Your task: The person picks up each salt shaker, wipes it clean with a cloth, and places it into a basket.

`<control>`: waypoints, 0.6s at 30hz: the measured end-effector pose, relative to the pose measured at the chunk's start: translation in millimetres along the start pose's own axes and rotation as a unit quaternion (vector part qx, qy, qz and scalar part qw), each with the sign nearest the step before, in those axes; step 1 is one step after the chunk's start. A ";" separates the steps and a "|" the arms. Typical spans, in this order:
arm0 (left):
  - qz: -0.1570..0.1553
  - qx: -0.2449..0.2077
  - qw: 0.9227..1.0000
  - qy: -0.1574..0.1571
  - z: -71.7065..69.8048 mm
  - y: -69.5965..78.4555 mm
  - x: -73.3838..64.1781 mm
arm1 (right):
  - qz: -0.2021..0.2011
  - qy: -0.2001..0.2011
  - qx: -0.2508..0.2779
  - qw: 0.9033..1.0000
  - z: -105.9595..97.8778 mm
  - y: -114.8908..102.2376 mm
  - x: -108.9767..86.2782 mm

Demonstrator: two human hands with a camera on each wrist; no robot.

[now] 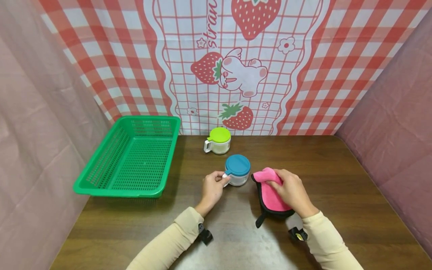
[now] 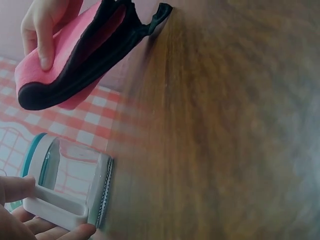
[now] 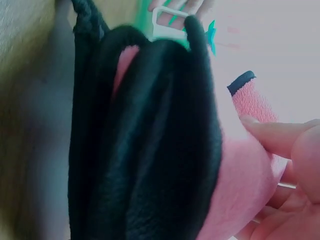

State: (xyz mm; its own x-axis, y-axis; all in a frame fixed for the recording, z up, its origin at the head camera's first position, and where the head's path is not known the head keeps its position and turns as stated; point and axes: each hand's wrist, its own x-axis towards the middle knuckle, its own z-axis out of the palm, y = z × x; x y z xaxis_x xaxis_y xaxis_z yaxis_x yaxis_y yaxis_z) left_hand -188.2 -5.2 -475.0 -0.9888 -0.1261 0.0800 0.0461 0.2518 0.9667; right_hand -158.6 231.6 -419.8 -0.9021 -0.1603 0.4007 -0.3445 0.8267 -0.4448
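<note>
A clear glass seasoning jar [image 1: 238, 180] with a blue lid and white handle stands on the table. My left hand [image 1: 212, 188] pinches its handle [image 2: 55, 207] between thumb and fingers. To the right of that jar, my right hand [image 1: 294, 191] grips a folded pink cloth [image 1: 274, 198] with black edging and a hanging loop. In the right wrist view the cloth [image 3: 245, 175] bunches between thumb and fingers, its black edge filling the middle. The cloth is held just above the table, beside the jar.
Behind the blue-lidded jar stands a similar jar [image 1: 221, 147] with a lime-green lid, its handle to the left. A green plastic basket [image 1: 118, 193] sits at the left of the wooden table [image 1: 337, 180]. A strawberry-print curtain [image 1: 303, 112] hangs along the back edge.
</note>
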 end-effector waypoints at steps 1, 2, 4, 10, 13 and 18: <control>0.002 -0.001 1.000 0.000 0.6 -0.5 -0.3 | -0.002 0.000 0.000 1.000 0.6 -0.8 0.0; 0.003 -0.001 1.000 0.000 1.1 -0.5 -0.7 | -0.004 0.000 -0.001 1.000 1.2 -1.6 0.0; 0.005 -0.004 1.000 0.000 1.7 -0.6 -1.4 | -0.006 -0.003 -0.003 1.000 2.5 -3.2 0.3; 0.011 0.002 1.000 -0.007 2.7 -0.9 -2.7 | -0.011 -0.005 -0.004 1.000 7.2 -8.0 1.8; 0.014 0.007 1.000 -0.009 3.1 -1.5 -3.2 | -0.018 -0.007 -0.005 1.000 10.1 -10.8 2.1; 0.016 0.021 1.000 -0.016 2.5 0.2 -4.1 | -0.032 -0.007 -0.009 0.999 15.9 -15.1 3.1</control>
State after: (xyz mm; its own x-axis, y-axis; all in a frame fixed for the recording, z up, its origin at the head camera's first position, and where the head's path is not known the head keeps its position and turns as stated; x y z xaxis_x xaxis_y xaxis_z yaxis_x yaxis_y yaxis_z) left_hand -184.4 -2.2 -475.8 -0.9910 -0.0869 0.1019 0.0720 0.2956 0.9526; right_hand -160.4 210.0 -424.6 -0.8824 -0.2200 0.4158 -0.3960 0.8246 -0.4041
